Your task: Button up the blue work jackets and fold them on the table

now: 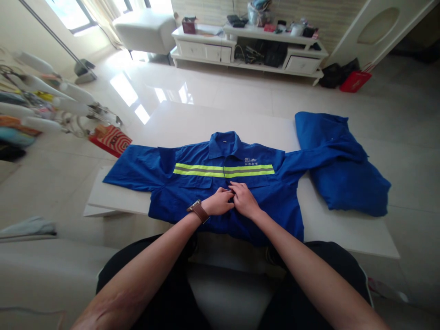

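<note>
A blue work jacket (195, 156) with a yellow and grey reflective stripe lies front side up on the white table (357, 229), collar away from me and sleeves spread. My left hand (220, 201), with a watch on its wrist, is closed on the front placket just below the stripe. Right beside it, my right hand (243, 200) pinches the same edge, its fingertips close to those of the left. What exactly lies between the fingertips is too small to make out. Another folded blue garment (347, 169) rests on the table at the right, partly under the jacket's sleeve.
A red patterned bag (112, 140) and a white-armed rack (72, 98) stand at the left. Across the floor are a white TV cabinet (202, 50), a pale ottoman (146, 32) and a red bag (355, 80). My knees are at the table's near edge.
</note>
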Available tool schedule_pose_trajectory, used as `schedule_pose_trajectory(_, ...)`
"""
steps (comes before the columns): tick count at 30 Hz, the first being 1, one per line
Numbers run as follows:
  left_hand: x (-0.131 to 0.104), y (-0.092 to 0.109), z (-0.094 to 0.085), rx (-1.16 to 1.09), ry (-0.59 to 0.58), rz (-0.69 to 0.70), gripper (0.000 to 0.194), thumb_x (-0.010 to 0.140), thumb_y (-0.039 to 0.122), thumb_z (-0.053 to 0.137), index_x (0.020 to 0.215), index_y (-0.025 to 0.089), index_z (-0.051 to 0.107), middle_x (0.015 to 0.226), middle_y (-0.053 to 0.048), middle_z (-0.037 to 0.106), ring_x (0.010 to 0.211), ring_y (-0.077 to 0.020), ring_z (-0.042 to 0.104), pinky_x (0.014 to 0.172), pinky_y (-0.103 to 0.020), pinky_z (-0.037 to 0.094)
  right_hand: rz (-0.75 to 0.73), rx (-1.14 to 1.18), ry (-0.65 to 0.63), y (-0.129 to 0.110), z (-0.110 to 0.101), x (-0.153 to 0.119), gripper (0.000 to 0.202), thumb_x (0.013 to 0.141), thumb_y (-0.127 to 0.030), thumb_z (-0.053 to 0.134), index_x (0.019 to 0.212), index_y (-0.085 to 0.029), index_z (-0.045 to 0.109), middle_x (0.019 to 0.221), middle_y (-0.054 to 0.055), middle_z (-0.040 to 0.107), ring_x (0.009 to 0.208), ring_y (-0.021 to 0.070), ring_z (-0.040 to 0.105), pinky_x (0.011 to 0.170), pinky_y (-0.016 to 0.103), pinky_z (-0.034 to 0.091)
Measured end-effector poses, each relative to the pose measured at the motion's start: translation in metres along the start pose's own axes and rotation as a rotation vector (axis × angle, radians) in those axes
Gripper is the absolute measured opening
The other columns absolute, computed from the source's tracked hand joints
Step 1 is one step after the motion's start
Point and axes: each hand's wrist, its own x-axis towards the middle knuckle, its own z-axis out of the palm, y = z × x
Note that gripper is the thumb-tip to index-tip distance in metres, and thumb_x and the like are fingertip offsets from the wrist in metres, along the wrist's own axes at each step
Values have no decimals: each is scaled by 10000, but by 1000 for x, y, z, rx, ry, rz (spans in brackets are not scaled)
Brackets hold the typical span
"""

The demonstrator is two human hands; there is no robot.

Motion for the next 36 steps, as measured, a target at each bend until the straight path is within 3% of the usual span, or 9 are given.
schedule_pose_trajectory(6, -3, -6, -5, -51, 83, -16, 309, 836, 150, 558, 1110, 155, 701, 1222, -105, 726, 1177, -254, 636, 1069, -350, 443, 30, 109, 138, -6, -5, 4, 289, 891, -101, 523, 1051, -152, 758, 1136, 116, 745, 1110, 235, 634, 1039, 386, 496)
schedule_pose_trajectory(10, -8, -5, -11, -92, 212, -203, 229, 848, 212, 578, 1037, 205, 707, 1097, -74, 747, 1001, -235, 688, 860, -307, 511, 68, 207, 186, -14, -12, 5, 164, 857, -129, 619, 906, -185, 766, 959, 64, 770, 930, 211, 692, 888, 340, 532)
schedule_pose_trajectory(13, -9, -2, -14, -28, 287, -348, 201, 855, 265, 629, 1047, 220, 666, 1071, -72, 740, 983, -245, 688, 810, -311, 505, 117, 276, 177, -18, -16, 5, 129, 809, -124, 657, 826, -197, 762, 852, 30, 767, 793, 184, 698, 773, 294, 532)
schedule_pose_trajectory(16, -8, 1, -15, 28, 287, -439, 199, 865, 320, 657, 1041, 230, 629, 1059, -70, 735, 962, -253, 690, 775, -314, 495, 138, 307, 159, -21, -18, 4, 89, 786, -152, 682, 777, -202, 755, 788, 16, 759, 720, 174, 687, 722, 278, 524)
schedule_pose_trajectory(26, 0, 7, -11, 86, 312, -494, 256, 918, 341, 602, 1138, 222, 545, 1062, -96, 728, 933, -269, 702, 748, -328, 474, 162, 352, 189, -26, -27, 4, 73, 761, -185, 688, 690, -199, 674, 673, -5, 702, 642, 155, 650, 640, 247, 467)
schedule_pose_trajectory(30, 2, 5, -12, 96, 347, -452, 175, 905, 249, 569, 1080, 236, 565, 1023, -72, 731, 936, -253, 695, 730, -315, 460, 201, 311, 220, -23, -28, 6, 120, 745, -200, 687, 699, -215, 576, 652, -33, 642, 619, 144, 610, 617, 239, 438)
schedule_pose_trajectory(36, 3, 3, -11, 69, 359, -394, 155, 878, 208, 571, 1027, 243, 593, 1026, -63, 725, 967, -242, 677, 737, -309, 455, 224, 254, 280, -15, -24, 6, 82, 775, -180, 609, 745, -228, 549, 670, -34, 625, 625, 145, 594, 637, 245, 430)
